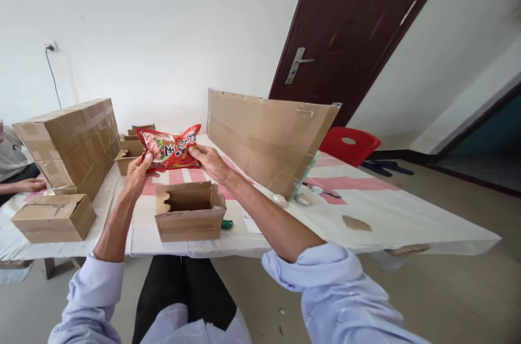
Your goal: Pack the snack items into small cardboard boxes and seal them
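I hold a red noodle packet (170, 147) in the air with both hands. My left hand (138, 169) pinches its lower left corner. My right hand (209, 160) grips its right edge. Both are closed on the packet. Directly below it an open small cardboard box (189, 217) stands on the white table (407, 216), near the front edge, with its flaps up and its inside showing empty.
A stack of sealed boxes (71, 140) rises at the left, with one closed box (55, 217) in front. More open boxes (130, 151) sit behind the packet. A large cardboard sheet (264, 138) stands at the right. Another person's arm (24, 185) rests at far left. A red stool (350, 144) stands by the door.
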